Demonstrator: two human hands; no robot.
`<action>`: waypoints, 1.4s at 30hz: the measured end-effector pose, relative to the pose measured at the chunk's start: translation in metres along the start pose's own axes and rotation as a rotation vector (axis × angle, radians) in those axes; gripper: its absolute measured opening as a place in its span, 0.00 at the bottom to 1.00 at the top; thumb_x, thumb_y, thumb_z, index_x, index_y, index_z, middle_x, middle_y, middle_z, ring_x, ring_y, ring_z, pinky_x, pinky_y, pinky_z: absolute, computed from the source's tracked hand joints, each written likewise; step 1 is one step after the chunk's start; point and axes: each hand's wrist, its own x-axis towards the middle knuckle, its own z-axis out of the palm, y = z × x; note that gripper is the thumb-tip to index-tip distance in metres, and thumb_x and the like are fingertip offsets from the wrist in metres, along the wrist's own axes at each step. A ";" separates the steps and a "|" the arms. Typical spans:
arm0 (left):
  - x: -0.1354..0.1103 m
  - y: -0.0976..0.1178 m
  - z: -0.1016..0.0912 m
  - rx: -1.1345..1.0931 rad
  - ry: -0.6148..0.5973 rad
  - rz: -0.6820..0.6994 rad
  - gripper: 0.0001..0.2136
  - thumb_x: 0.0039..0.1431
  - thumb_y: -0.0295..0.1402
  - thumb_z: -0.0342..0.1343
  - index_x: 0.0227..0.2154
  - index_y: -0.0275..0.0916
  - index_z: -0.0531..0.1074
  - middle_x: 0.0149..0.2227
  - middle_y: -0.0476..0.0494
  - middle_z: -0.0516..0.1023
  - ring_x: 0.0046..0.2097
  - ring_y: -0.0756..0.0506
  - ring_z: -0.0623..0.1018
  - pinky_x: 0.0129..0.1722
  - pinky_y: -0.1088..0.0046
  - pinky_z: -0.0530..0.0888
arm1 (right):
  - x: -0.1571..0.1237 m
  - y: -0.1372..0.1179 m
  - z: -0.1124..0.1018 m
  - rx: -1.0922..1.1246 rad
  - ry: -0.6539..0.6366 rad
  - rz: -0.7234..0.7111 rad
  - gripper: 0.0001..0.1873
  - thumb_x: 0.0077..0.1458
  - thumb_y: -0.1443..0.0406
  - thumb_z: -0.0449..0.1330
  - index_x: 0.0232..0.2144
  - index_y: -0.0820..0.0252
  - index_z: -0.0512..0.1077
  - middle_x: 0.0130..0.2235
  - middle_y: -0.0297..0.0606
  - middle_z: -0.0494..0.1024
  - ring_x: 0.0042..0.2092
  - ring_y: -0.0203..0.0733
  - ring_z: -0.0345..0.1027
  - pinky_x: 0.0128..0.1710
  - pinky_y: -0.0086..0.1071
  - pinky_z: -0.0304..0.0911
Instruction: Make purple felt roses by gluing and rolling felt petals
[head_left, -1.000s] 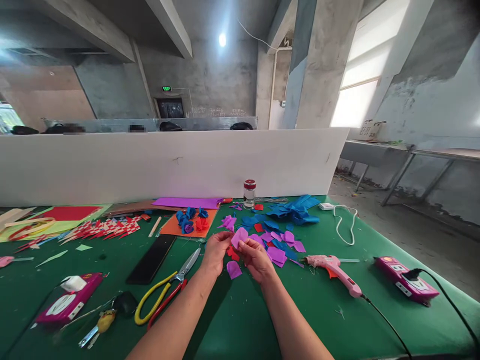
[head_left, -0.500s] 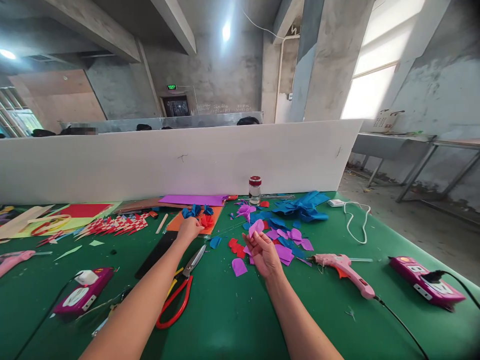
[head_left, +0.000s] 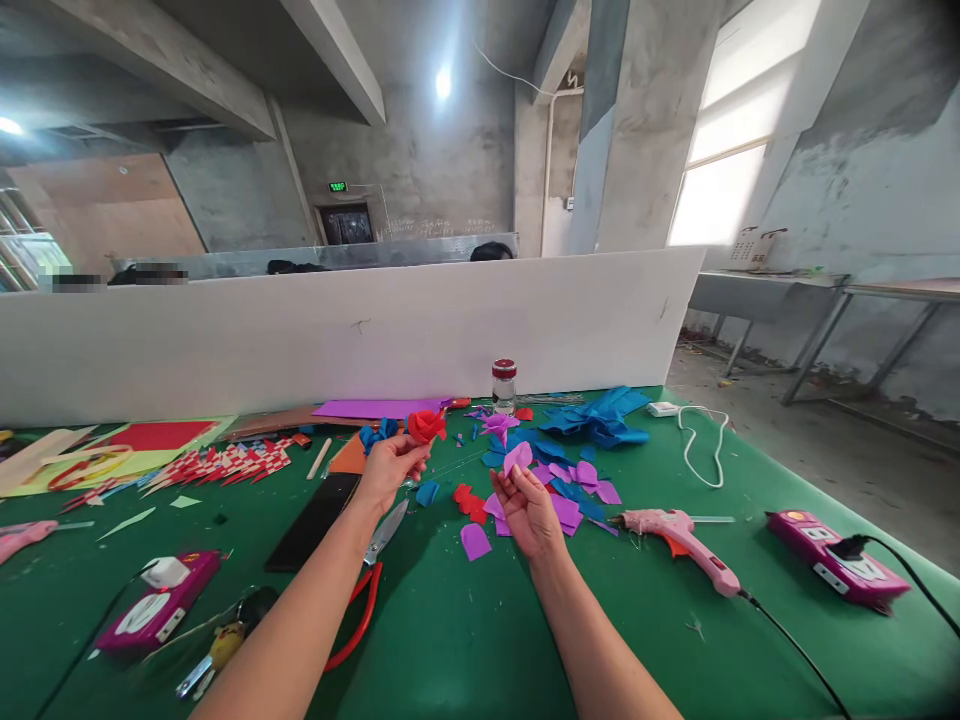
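Note:
A red paper flower (head_left: 426, 427) is pinched in the fingers of my left hand (head_left: 390, 472), lifted above the table. My right hand (head_left: 531, 512) holds a purple petal (head_left: 517, 457) between thumb and fingers. Blue flowers (head_left: 379, 434) lie just behind my left hand on an orange sheet (head_left: 349, 457). Loose purple petals (head_left: 475, 542) and red pieces (head_left: 470, 503) are scattered around my right hand. A purple flower (head_left: 499, 427) sits behind it. Red-handled scissors (head_left: 366, 610) lie partly under my left forearm.
To the right are a pink glue gun (head_left: 686, 540), a purple power strip (head_left: 836, 560) and a white cable (head_left: 705, 450). A red-lidded jar (head_left: 504, 385) stands before the white partition (head_left: 480, 315). Crumpled blue paper (head_left: 600, 418) lies near it. Another power strip (head_left: 161, 605) is at left.
My left hand has picked up the red flower from the orange sheet and moved it up and right. My right hand still holds the purple petal. The view has shifted slightly.

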 end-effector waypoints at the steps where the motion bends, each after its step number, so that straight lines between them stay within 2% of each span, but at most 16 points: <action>1: -0.009 0.007 0.005 -0.220 -0.031 0.016 0.14 0.50 0.43 0.60 0.29 0.35 0.75 0.24 0.45 0.75 0.24 0.48 0.73 0.23 0.74 0.67 | 0.000 -0.001 0.000 0.006 0.002 -0.004 0.09 0.39 0.68 0.73 0.22 0.58 0.74 0.23 0.28 0.77 0.29 0.32 0.73 0.51 0.35 0.69; 3: -0.025 0.016 0.014 -0.451 -0.058 0.041 0.13 0.45 0.42 0.65 0.25 0.35 0.76 0.21 0.47 0.75 0.22 0.50 0.71 0.22 0.75 0.68 | 0.001 -0.002 -0.001 0.013 0.004 -0.010 0.09 0.39 0.68 0.72 0.21 0.58 0.74 0.23 0.28 0.77 0.29 0.33 0.73 0.52 0.37 0.68; 5: -0.038 0.021 0.021 -0.522 -0.044 0.069 0.12 0.42 0.40 0.68 0.24 0.36 0.77 0.19 0.48 0.75 0.20 0.51 0.70 0.23 0.74 0.69 | 0.001 -0.002 -0.001 0.017 0.004 -0.014 0.10 0.39 0.68 0.72 0.21 0.58 0.74 0.23 0.28 0.77 0.29 0.33 0.73 0.52 0.37 0.68; 11: -0.054 0.018 0.034 -0.639 -0.052 0.118 0.13 0.44 0.42 0.68 0.25 0.37 0.78 0.21 0.46 0.78 0.23 0.48 0.74 0.27 0.69 0.74 | -0.005 -0.006 0.006 0.006 -0.082 -0.028 0.11 0.38 0.66 0.74 0.21 0.58 0.74 0.24 0.27 0.76 0.28 0.31 0.71 0.53 0.35 0.67; 18: -0.058 0.014 0.037 -0.642 -0.016 0.183 0.13 0.43 0.42 0.69 0.22 0.37 0.78 0.21 0.47 0.76 0.24 0.47 0.73 0.29 0.68 0.73 | -0.013 -0.008 0.014 -0.040 -0.163 -0.024 0.10 0.39 0.64 0.73 0.22 0.57 0.74 0.24 0.27 0.74 0.29 0.31 0.69 0.53 0.35 0.66; 23: -0.063 0.018 0.035 -0.719 -0.058 0.077 0.14 0.44 0.43 0.68 0.27 0.36 0.79 0.23 0.46 0.78 0.25 0.48 0.74 0.29 0.69 0.73 | -0.012 -0.007 0.013 -0.048 -0.171 -0.009 0.11 0.39 0.64 0.73 0.21 0.57 0.74 0.24 0.27 0.74 0.28 0.31 0.68 0.54 0.36 0.66; 27: -0.067 0.023 0.033 -0.849 -0.110 -0.026 0.12 0.43 0.38 0.70 0.26 0.34 0.78 0.26 0.44 0.79 0.25 0.50 0.73 0.25 0.73 0.72 | -0.014 -0.007 0.014 -0.042 -0.174 0.007 0.11 0.39 0.65 0.73 0.21 0.57 0.73 0.24 0.28 0.75 0.29 0.32 0.69 0.54 0.37 0.66; 34: -0.073 0.021 0.026 -1.242 -0.337 -0.181 0.09 0.43 0.31 0.71 0.25 0.35 0.77 0.24 0.48 0.74 0.22 0.57 0.68 0.20 0.83 0.67 | -0.015 -0.007 0.016 -0.054 -0.176 0.007 0.12 0.39 0.64 0.73 0.21 0.57 0.72 0.24 0.28 0.74 0.28 0.32 0.68 0.54 0.38 0.65; 38: -0.076 0.018 0.024 -1.434 -0.351 -0.224 0.07 0.45 0.28 0.69 0.26 0.34 0.76 0.25 0.50 0.71 0.22 0.59 0.66 0.19 0.87 0.64 | -0.015 -0.006 0.014 -0.051 -0.177 0.015 0.10 0.40 0.64 0.73 0.22 0.56 0.73 0.25 0.29 0.75 0.29 0.33 0.69 0.54 0.39 0.66; 42: -0.078 0.019 0.024 -1.458 -0.361 -0.221 0.06 0.47 0.27 0.68 0.27 0.34 0.75 0.25 0.50 0.68 0.22 0.59 0.65 0.19 0.88 0.64 | -0.014 -0.006 0.013 -0.054 -0.188 0.024 0.10 0.40 0.64 0.73 0.23 0.56 0.74 0.24 0.29 0.74 0.28 0.33 0.69 0.55 0.39 0.65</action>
